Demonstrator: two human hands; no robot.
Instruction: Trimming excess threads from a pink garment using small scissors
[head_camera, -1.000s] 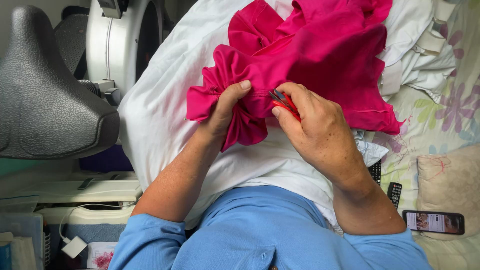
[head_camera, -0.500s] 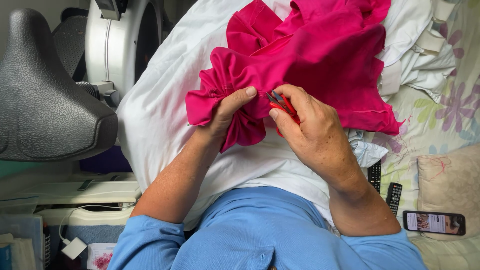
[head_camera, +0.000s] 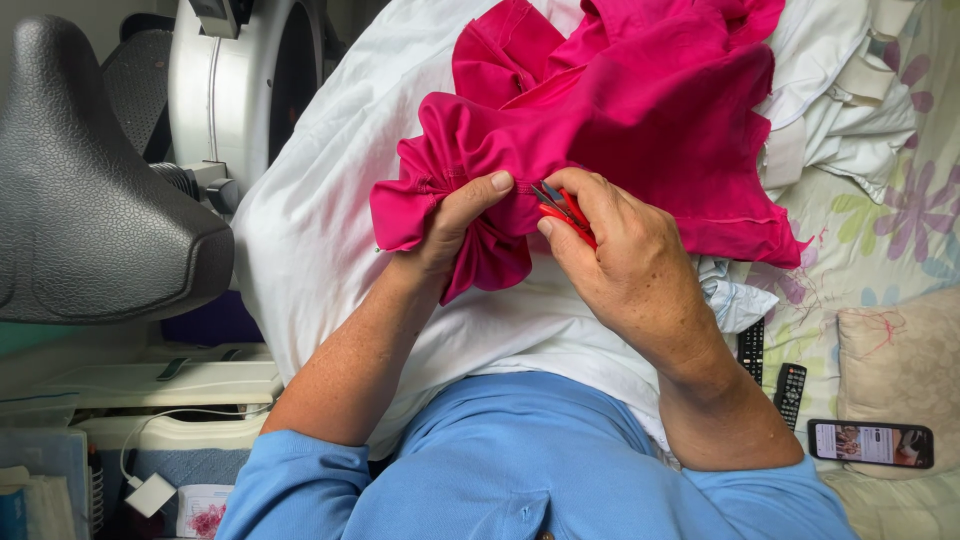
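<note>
While both hands meet at one spot, cloth: pink garment (head_camera: 640, 110) bunched on the white pillow (head_camera: 330, 200), spreading up and right from the hands
left hand (head_camera: 455, 225): pinching the gathered edge
right hand (head_camera: 625, 260): nearer the seam, closed on red snips (head_camera: 562, 208), tips pointing left toward the left thumb

garment (head_camera: 640, 110): magenta fabric, crumpled, ruffled edge bunched, spread over white pillow
snips (head_camera: 562, 208): small, red-handled, blades set against the seam

- Left: a black seat (head_camera: 90, 190) and a white machine (head_camera: 240, 90) stand close beside the white pillow (head_camera: 300, 250), closing that side.
- Right: two remotes (head_camera: 770, 370) and a phone (head_camera: 870, 443) lie on the floral sheet (head_camera: 900, 220); bare sheet lies above them.
- Ahead: pink fabric (head_camera: 640, 110) covers the pillow's top.
</note>
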